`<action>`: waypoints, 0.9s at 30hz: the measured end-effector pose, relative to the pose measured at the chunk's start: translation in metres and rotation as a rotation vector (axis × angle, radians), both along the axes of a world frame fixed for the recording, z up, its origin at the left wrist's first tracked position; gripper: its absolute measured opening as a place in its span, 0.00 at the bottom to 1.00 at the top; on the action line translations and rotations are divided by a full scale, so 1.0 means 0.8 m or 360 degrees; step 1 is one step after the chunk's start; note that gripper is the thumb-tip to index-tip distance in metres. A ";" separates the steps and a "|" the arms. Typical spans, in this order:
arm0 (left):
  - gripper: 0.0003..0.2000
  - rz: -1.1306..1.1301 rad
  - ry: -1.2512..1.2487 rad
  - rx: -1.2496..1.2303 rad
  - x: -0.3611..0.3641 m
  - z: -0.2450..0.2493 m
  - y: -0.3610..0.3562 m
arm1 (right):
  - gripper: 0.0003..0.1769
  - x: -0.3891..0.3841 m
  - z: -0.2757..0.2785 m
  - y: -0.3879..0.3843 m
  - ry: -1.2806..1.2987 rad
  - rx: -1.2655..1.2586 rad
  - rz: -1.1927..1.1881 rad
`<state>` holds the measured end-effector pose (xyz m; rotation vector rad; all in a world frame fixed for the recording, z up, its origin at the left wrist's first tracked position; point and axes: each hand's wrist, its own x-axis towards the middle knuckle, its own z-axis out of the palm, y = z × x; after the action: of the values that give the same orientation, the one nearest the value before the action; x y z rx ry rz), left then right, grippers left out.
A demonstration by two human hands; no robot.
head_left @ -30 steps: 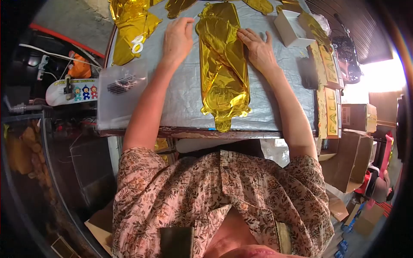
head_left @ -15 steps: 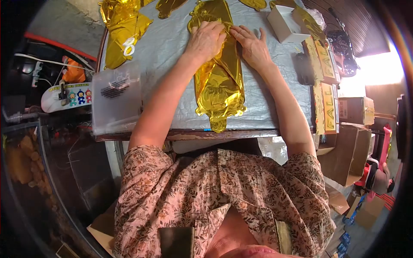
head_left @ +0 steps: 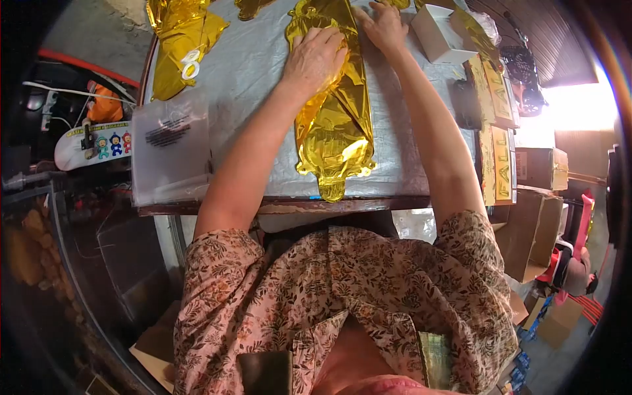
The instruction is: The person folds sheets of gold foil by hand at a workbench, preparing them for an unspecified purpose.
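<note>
A gold foil balloon (head_left: 336, 141), flat and folded lengthwise, lies on the table with its tabbed end at the front edge. My left hand (head_left: 317, 60) rests on its upper part, palm down with fingers stretched over the foil. Farther up, my right hand (head_left: 383, 27) is just right of the balloon's far edge, fingers spread and holding nothing visible. Its fingertips reach close to another piece of gold foil (head_left: 400, 3) at the top of the view.
More gold foil (head_left: 187, 43) with a white ring (head_left: 190, 69) lies at the left, above a clear plastic bag (head_left: 170, 151). On the right stand an open white box (head_left: 438, 33) and boxes lettered FALL (head_left: 502, 164). A skateboard (head_left: 69, 150) is beyond the left edge.
My right hand has left the balloon's right edge and moved up, away from me. My left hand stays on the foil.
</note>
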<state>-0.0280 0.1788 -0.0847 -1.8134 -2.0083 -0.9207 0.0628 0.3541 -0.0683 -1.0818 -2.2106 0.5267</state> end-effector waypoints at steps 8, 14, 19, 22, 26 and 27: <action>0.16 -0.0002 -0.0032 0.0066 0.001 0.001 -0.002 | 0.37 -0.010 -0.014 0.014 -0.0188 0.0091 0.0059; 0.16 -0.0007 -0.0040 0.0071 0.000 -0.001 -0.001 | 0.33 -0.008 -0.001 0.013 -0.0110 -0.0110 0.0069; 0.16 0.0016 0.0013 0.0052 0.003 -0.005 -0.001 | 0.32 -0.004 0.004 0.008 -0.0084 -0.0033 0.0047; 0.16 0.0018 -0.0006 0.0020 0.004 -0.005 -0.002 | 0.31 0.000 -0.002 0.014 0.0018 -0.0147 0.0073; 0.16 0.0024 0.0003 0.0031 0.004 -0.005 -0.002 | 0.31 -0.001 -0.014 0.021 0.0165 -0.0149 0.0110; 0.16 0.0016 -0.0002 0.0029 0.005 -0.005 -0.002 | 0.31 -0.002 -0.014 0.021 0.0155 -0.0142 0.0105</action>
<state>-0.0240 0.1771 -0.0884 -1.7922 -2.0016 -0.9340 0.0610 0.3709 -0.0793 -1.0088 -2.1613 0.6978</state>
